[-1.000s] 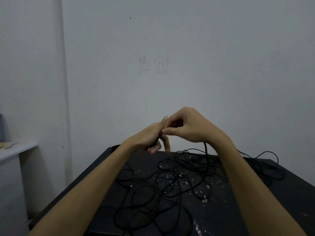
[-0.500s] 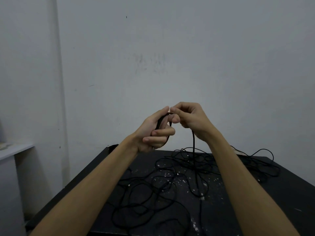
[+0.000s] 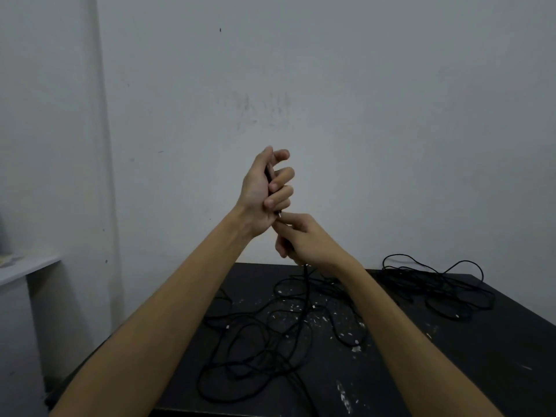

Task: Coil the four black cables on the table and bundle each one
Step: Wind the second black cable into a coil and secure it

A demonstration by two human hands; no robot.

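1. We hold one thin black cable (image 3: 306,284) at mid-frame; it drops to the tangled black cables (image 3: 270,335) on the counter.
2. Our left hand (image 3: 264,191) is raised, its grip curled around the cable's upper end.
3. Our right hand (image 3: 304,239), just below, pinches the same cable.
4. The dark, paint-flecked counter (image 3: 496,356) fills the lower frame; more looped black cable (image 3: 436,284) lies at its right rear.

Wall (image 3: 361,100): plain, pale grey-white, faintly scuffed above the fingers. One small dark speck high up. Table (image 3: 496,356): black top with white flecks, below the fingers, set against the wall. Shelf (image 3: 27,266): pale ledge, far left of the fingers, possibly a cabinet top. Light: dim, even.
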